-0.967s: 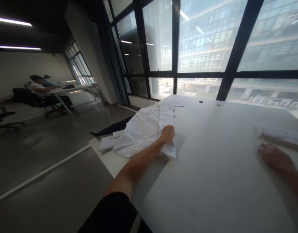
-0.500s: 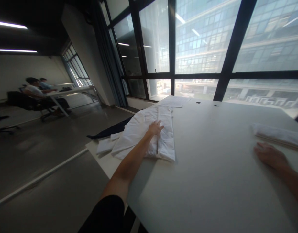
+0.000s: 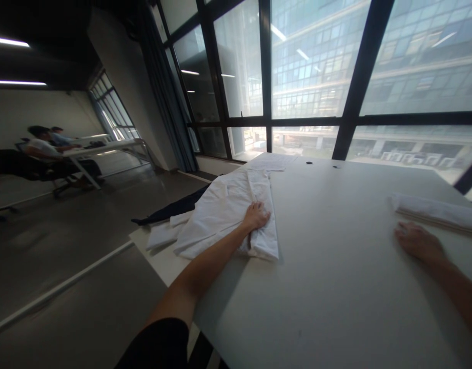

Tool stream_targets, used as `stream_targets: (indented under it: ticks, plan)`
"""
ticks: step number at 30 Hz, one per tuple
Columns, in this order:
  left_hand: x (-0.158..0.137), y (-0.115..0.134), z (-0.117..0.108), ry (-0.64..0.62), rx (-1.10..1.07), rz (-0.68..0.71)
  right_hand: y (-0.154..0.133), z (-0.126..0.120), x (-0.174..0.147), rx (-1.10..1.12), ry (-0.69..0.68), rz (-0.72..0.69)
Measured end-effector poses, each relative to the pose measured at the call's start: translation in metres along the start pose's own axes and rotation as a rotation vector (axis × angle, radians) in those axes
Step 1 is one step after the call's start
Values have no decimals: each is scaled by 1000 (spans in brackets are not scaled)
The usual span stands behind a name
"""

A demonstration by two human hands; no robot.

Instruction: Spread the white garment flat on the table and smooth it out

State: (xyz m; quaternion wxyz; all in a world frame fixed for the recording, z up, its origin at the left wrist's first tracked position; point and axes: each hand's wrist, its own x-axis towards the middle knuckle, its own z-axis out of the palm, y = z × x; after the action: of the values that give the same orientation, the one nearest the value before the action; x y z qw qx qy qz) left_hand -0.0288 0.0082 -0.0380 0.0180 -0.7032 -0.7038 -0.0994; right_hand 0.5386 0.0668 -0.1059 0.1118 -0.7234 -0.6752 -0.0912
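Observation:
A white shirt lies spread on the left part of the white table, with a long folded strip along its right side. My left hand rests on that strip, fingers bent and drawn together on the cloth; the fingertips are partly hidden. Over at the right, my right hand lies on the tabletop with loosely curved fingers and nothing in it. Just beyond it sits a folded white cloth bundle, apart from the fingers.
Dark cloth and folded white pieces stick out at the table's left edge. White sheets lie at its far end, before tall windows. Two people sit at another table at the far left.
My left hand has slid right and towards me over the shirt, and its spread fingers have drawn together. My right hand stays near the folded bundle. The view has shifted slightly.

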Motion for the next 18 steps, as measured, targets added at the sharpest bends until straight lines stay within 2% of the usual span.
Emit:
stream_targets:
  ticks: [4,7,13,18]
  plan:
    - [-14,29,8,24,0,99,-9,-9,-4,21,-48,39]
    - [-30,61,16,54,-36,183,-15,-17,-7,34,-50,34]
    - [-59,146,23,37,-142,338,-24,-25,-13,67,-8,42]
    - [-59,214,29,-22,-219,429,-28,-28,-15,95,35,61]
